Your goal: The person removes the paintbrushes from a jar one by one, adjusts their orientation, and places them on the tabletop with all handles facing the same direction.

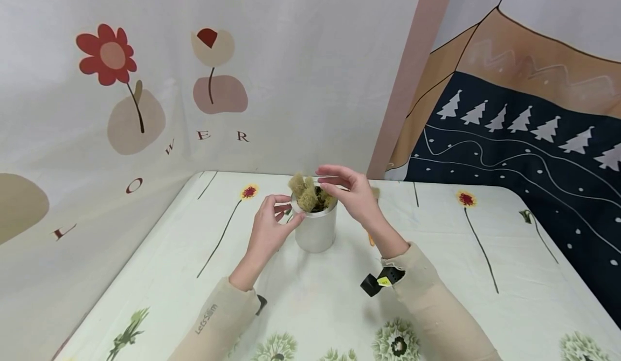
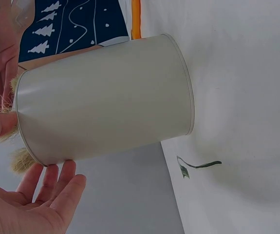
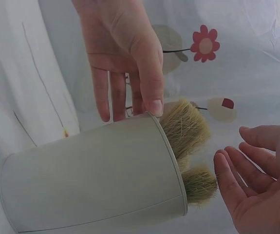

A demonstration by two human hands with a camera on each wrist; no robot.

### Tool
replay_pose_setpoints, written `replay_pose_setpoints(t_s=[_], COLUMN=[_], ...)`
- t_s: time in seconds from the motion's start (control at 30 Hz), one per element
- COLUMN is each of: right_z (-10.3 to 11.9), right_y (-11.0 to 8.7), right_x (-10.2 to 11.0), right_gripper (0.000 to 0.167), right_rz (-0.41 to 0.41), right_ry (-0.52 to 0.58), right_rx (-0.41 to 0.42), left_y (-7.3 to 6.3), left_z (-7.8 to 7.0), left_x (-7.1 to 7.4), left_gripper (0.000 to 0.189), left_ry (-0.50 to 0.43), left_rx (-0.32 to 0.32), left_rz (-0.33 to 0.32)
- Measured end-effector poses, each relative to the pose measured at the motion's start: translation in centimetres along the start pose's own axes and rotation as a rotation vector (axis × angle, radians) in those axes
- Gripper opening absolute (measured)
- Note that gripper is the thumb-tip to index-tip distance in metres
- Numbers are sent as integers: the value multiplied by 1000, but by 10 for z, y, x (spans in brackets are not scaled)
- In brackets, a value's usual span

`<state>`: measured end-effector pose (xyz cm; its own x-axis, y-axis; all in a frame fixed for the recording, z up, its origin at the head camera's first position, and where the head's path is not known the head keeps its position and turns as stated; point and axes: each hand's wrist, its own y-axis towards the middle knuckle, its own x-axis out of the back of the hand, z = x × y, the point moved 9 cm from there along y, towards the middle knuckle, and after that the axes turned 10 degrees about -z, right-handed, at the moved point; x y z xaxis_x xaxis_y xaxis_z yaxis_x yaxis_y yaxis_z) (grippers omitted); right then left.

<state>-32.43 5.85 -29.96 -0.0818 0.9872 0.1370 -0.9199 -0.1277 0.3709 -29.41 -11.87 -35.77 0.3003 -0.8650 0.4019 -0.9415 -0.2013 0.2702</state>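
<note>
A pale cylindrical pot (image 1: 315, 235) stands upright on the table, with stiff yellow-green tufts (image 1: 305, 196) like dried grass rising from it and something dark between them. My left hand (image 1: 271, 223) is at the pot's left side. Its thumb (image 3: 152, 90) touches the rim, and its spread fingertips reach the wall near the top in the left wrist view. Over the right part of the opening hovers my right hand (image 1: 351, 191), its fingers loosely bent beside the smaller tuft (image 3: 200, 185). Nothing shows between that hand's thumb and fingers.
Behind my right forearm, an orange item (image 1: 372, 240) and a tan item (image 1: 375, 192) show partly. A white tablecloth (image 1: 427, 231) printed with flowers covers the table. Printed hangings (image 1: 301, 70) stand at its back and sides.
</note>
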Motion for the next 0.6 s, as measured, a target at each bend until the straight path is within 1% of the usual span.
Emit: replay_pose_setpoints(t_s=[0.33,0.6], right_z=[-1,0], right_y=[-1,-3], right_x=[-7,-15], right_gripper=[36,38], right_rz=[42,125], right_ry=[-45,-111], right_rx=[-15,-33], left_y=[0,0], left_z=[0,-2], left_x=[0,0], left_gripper=[47,47], left_ry=[2,7], left_rx=[-3,-8], left_rz=[1,7])
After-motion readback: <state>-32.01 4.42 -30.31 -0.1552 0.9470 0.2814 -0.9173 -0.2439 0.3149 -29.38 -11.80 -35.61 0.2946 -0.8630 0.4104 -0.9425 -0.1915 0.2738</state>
